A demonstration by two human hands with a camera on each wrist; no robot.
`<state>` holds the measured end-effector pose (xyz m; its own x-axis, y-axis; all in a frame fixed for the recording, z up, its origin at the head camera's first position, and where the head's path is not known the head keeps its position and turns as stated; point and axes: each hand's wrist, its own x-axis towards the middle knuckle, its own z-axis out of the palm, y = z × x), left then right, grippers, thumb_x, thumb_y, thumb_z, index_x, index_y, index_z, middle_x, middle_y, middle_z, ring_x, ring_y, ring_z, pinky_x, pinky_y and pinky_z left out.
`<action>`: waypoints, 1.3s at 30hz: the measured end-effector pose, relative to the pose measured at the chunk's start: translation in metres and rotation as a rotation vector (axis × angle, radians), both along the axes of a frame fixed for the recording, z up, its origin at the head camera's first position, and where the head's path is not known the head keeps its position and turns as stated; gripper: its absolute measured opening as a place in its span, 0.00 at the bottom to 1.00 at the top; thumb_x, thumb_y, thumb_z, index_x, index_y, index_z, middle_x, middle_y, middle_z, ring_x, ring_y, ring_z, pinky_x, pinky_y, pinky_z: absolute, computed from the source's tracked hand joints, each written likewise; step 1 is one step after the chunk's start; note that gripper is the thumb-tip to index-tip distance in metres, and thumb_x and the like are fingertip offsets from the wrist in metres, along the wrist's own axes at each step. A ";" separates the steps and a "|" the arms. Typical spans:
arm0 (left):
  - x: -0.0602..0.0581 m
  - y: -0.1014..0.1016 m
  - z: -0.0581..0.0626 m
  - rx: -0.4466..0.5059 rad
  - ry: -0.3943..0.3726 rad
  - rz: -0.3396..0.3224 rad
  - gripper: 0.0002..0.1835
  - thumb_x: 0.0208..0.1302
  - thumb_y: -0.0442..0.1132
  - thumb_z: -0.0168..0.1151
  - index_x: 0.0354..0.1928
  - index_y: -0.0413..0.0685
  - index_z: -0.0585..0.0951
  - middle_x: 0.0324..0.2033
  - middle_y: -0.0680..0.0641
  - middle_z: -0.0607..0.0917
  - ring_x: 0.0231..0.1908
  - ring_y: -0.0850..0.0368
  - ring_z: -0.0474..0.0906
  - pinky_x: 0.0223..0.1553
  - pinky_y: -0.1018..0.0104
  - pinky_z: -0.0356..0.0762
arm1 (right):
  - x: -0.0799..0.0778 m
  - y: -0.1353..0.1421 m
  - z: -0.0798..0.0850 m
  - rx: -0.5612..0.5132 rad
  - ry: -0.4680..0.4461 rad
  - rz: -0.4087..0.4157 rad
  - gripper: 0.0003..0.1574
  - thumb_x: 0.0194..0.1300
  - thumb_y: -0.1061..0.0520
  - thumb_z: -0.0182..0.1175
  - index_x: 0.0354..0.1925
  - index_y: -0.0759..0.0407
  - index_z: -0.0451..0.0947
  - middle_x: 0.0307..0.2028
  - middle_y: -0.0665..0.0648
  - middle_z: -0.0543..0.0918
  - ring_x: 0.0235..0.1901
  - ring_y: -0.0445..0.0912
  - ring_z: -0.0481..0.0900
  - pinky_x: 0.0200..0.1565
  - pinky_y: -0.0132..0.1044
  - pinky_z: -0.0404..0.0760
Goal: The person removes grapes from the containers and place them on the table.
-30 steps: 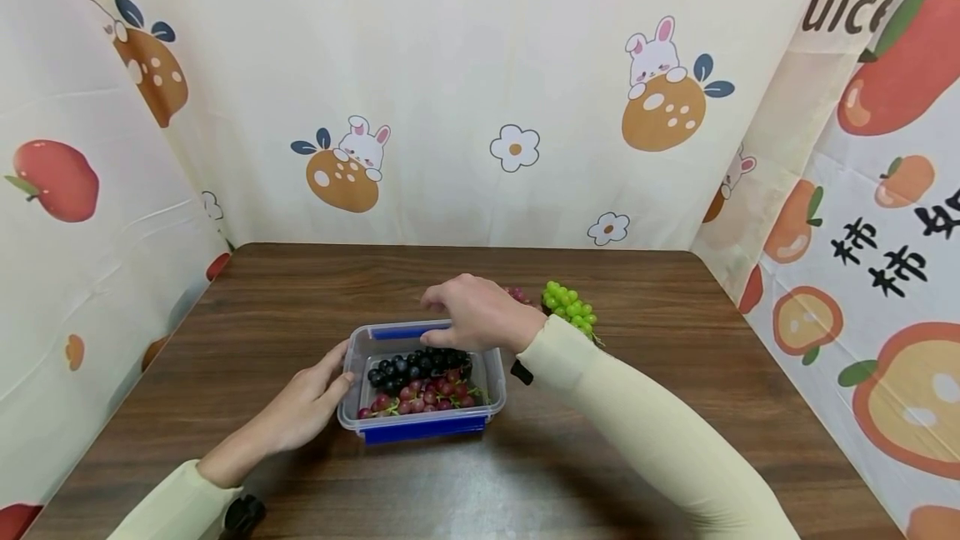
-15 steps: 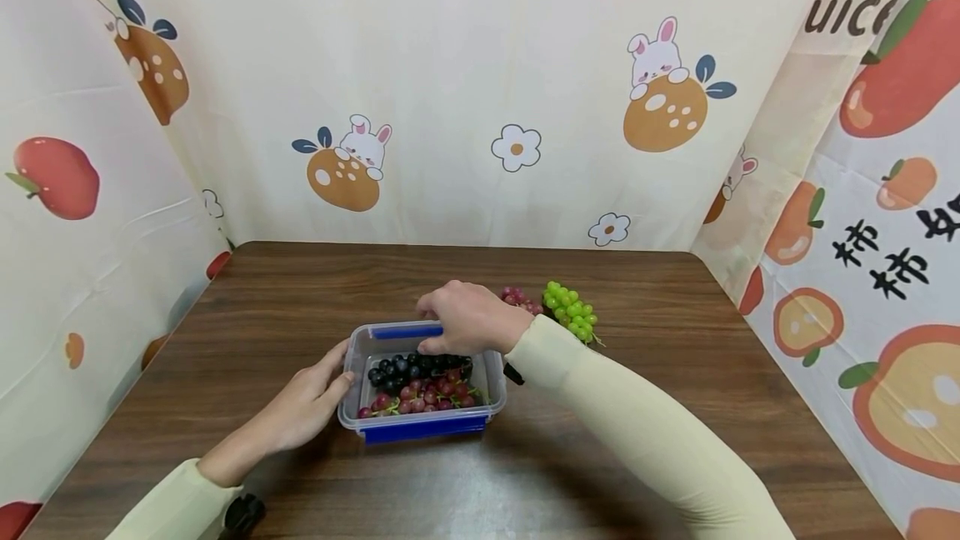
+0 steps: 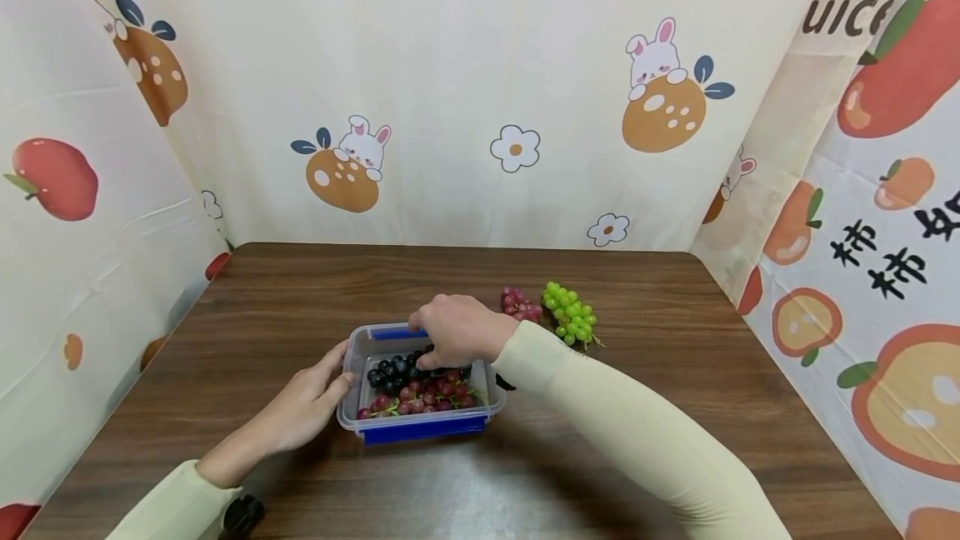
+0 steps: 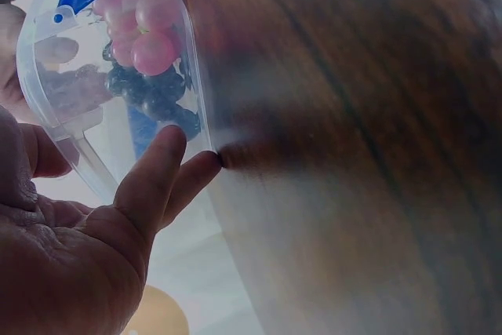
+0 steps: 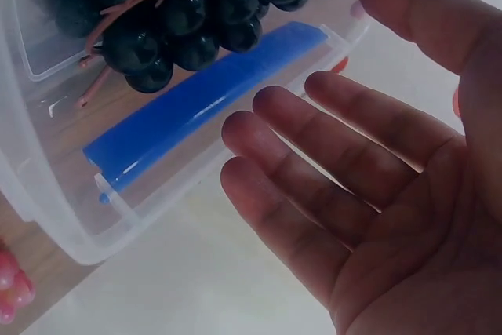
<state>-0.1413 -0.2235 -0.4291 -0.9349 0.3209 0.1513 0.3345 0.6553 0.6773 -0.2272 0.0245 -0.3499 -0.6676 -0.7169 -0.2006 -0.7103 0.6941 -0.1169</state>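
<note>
A clear plastic box with blue clips point(image 3: 425, 430) stands on the table. Inside lie a bunch of black grapes point(image 3: 393, 373) and, nearer the front, a bunch of red grapes point(image 3: 435, 396). My left hand point(image 3: 307, 398) rests against the box's left side, thumb at the rim; in the left wrist view its extended fingers point(image 4: 149, 182) touch the wall. My right hand point(image 3: 461, 330) hovers over the box's far side, hiding part of the black grapes. In the right wrist view its fingers point(image 5: 290, 209) are loosely spread by the blue clip point(image 5: 196, 111), holding nothing.
Behind the box to the right, a second red grape bunch point(image 3: 519, 304) and a green grape bunch point(image 3: 570, 312) lie on the wooden table point(image 3: 637, 373). Printed curtains point(image 3: 450, 190) stand at the back and sides.
My right hand has moved slightly left and toward me, lower over the box, uncovering the red grapes behind it. The left hand and box stay put.
</note>
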 end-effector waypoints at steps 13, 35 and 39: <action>0.000 0.000 0.000 0.002 -0.011 0.001 0.29 0.79 0.37 0.50 0.77 0.34 0.60 0.57 0.39 0.83 0.51 0.52 0.81 0.53 0.50 0.79 | 0.003 -0.011 -0.007 0.076 0.045 0.019 0.31 0.65 0.40 0.71 0.60 0.53 0.83 0.52 0.51 0.87 0.48 0.45 0.85 0.51 0.41 0.83; 0.000 0.000 0.001 0.004 -0.017 -0.002 0.29 0.80 0.37 0.50 0.77 0.36 0.60 0.57 0.39 0.84 0.52 0.51 0.82 0.53 0.49 0.79 | 0.006 -0.024 -0.024 0.267 0.072 0.049 0.15 0.68 0.43 0.67 0.45 0.50 0.82 0.33 0.47 0.82 0.31 0.41 0.79 0.38 0.39 0.82; 0.000 0.000 0.001 0.003 -0.022 -0.006 0.29 0.80 0.38 0.50 0.77 0.37 0.60 0.58 0.39 0.83 0.52 0.51 0.82 0.52 0.49 0.79 | 0.008 -0.025 -0.026 0.266 0.058 0.052 0.07 0.68 0.50 0.67 0.37 0.49 0.79 0.27 0.47 0.78 0.26 0.41 0.75 0.32 0.37 0.78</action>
<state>-0.1415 -0.2238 -0.4281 -0.9360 0.3264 0.1317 0.3237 0.6513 0.6863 -0.2190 0.0000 -0.3759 -0.6473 -0.6777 -0.3489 -0.7459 0.6575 0.1066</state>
